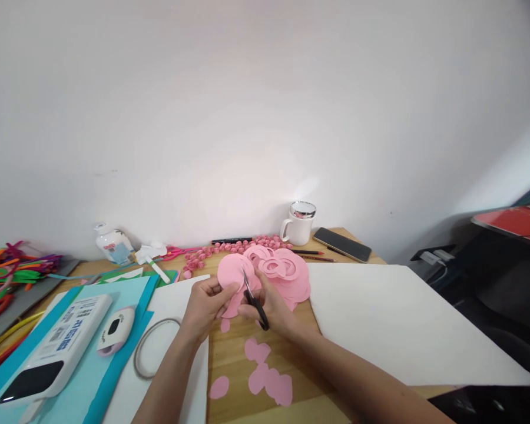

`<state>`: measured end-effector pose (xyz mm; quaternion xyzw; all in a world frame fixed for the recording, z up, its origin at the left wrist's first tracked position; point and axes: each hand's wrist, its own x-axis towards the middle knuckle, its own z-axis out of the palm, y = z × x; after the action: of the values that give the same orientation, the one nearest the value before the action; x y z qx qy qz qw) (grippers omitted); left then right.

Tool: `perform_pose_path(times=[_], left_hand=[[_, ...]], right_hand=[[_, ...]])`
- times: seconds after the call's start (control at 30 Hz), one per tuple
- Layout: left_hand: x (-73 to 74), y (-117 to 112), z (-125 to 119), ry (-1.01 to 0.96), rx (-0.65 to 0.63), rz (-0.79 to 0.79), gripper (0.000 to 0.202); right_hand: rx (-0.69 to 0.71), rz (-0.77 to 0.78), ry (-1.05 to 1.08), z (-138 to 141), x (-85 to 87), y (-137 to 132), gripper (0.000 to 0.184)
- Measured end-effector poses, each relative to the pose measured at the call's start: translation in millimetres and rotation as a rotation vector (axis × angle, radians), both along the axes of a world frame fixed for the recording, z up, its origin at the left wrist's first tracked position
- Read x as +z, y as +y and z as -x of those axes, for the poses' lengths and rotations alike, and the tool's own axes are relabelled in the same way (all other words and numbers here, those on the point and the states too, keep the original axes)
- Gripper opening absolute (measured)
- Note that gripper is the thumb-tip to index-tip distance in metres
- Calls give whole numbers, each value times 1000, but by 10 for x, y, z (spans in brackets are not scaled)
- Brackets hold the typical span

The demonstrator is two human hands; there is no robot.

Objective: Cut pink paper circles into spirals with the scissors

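Observation:
My left hand (pixel 209 303) pinches the lower left edge of a pink paper circle (pixel 230 270). In my right hand (pixel 271 303) is a pair of scissors (pixel 257 306) with black handles. Its metal blades lie over the right part of the circle; whether they are cutting into it I cannot tell. Right behind my hands, a heap of pink paper with spiral cuts (pixel 287 274) covers the table. Several small pink paper scraps (pixel 271 383) lie on the wood below my hands.
Small rolled pink paper pieces (pixel 198 259) line the back, beside a white mug (pixel 299 224) and a phone (pixel 342 244). White board (pixel 406 318) lies at right. At left are a power bank (pixel 55 347), a tape roll (pixel 145 353) and coloured pipe cleaners (pixel 17 271).

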<state>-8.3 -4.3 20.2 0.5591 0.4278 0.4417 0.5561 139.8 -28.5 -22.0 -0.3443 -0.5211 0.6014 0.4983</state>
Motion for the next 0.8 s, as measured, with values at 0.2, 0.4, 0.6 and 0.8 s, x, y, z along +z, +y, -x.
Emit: perform_pose_path(times=[0.2, 0.4, 0.6, 0.8], left_hand=[[-14, 3, 6, 8, 20, -7, 33], [-28, 12, 17, -10, 32, 4, 34], [-49, 27, 15, -67, 10, 21, 32], [-75, 32, -5, -60, 2, 1, 29]], right_hand=[[-1, -40, -68, -3, -6, 3, 84], [-27, -5, -107, -23, -18, 0, 79], [-21, -33, -175, -47, 15, -26, 64], [13, -22, -164, -36, 3, -27, 65]])
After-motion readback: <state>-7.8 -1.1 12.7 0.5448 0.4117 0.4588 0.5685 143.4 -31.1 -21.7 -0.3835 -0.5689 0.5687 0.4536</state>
